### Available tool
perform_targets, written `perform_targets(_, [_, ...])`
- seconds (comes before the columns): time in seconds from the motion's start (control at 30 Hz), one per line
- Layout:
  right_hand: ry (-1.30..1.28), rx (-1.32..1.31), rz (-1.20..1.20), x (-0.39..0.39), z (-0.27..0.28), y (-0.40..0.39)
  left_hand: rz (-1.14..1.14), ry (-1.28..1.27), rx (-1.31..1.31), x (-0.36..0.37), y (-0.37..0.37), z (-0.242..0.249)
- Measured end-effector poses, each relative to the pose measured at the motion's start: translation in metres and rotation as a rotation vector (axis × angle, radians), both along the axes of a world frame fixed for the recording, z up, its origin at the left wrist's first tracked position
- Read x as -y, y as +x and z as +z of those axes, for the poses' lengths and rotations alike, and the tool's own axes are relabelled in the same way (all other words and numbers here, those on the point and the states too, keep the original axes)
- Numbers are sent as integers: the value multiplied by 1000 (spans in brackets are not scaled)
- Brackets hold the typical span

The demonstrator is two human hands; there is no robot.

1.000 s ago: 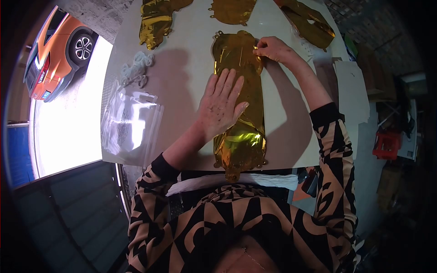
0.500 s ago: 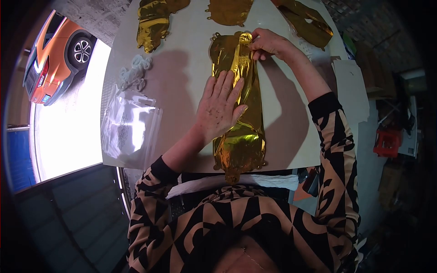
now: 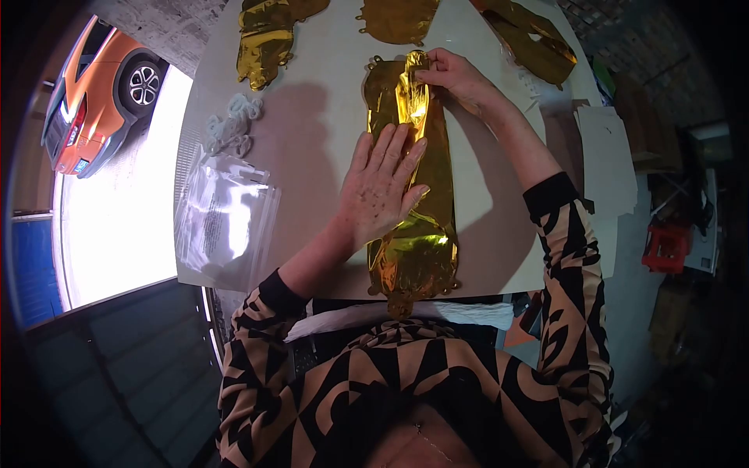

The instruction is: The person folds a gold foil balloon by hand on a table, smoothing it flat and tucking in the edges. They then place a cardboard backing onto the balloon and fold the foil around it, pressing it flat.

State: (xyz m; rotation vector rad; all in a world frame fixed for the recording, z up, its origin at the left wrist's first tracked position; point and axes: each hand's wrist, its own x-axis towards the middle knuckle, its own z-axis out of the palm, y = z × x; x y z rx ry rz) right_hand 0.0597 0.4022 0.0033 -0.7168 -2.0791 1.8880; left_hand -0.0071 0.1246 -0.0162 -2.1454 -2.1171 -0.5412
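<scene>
A long gold foil piece (image 3: 421, 265) lies lengthwise on the white table (image 3: 312, 179), its near end hanging at the front edge. My left hand (image 3: 378, 183) rests flat on its middle, fingers spread. At the far right corner, my right hand (image 3: 449, 78) pinches the foil between thumb and fingers, and a strip of it is folded inward and creased. Small tabs show along the foil's ends.
More gold foil pieces lie at the far left (image 3: 265, 51), far middle (image 3: 396, 19) and far right (image 3: 538, 47). White coiled ties (image 3: 232, 125) and clear plastic bags (image 3: 226, 214) are at the left. White sheets (image 3: 605, 156) lie at the right edge.
My right hand has drawn the foil's far right edge slightly inward, so the folded strip stands out more. My left hand remains flat on the foil.
</scene>
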Motion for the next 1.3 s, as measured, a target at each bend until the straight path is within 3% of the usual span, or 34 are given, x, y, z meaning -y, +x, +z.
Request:
perform_targets(0.27, [247,10,1,-20,-23,-3,3,-68,-19,-1,0,-3])
perform_targets(0.57, [922,-185,-116,-6,-2,2,16,-101,-22,-2,0,-3])
perform_targets(0.67, [980,-216,18,37,5,23,18,-91,-17,-3,0,-4])
perform_targets(0.77, [1298,-43,394,68,-7,44,26,-71,-49,-4,0,-8])
perform_targets(0.93, [1356,229,409,72,-20,61,30,-74,-43,-4,0,-6])
perform_targets(1.1, [1428,255,269,48,-31,49,27,-71,-14,-5,3,-1])
perform_targets(1.2, [1514,455,171,36,-16,55,14,-66,-17,-5,2,-5])
perform_targets(1.3, [1678,521,-101,28,6,95,4,-99,-32,-3,0,-3])
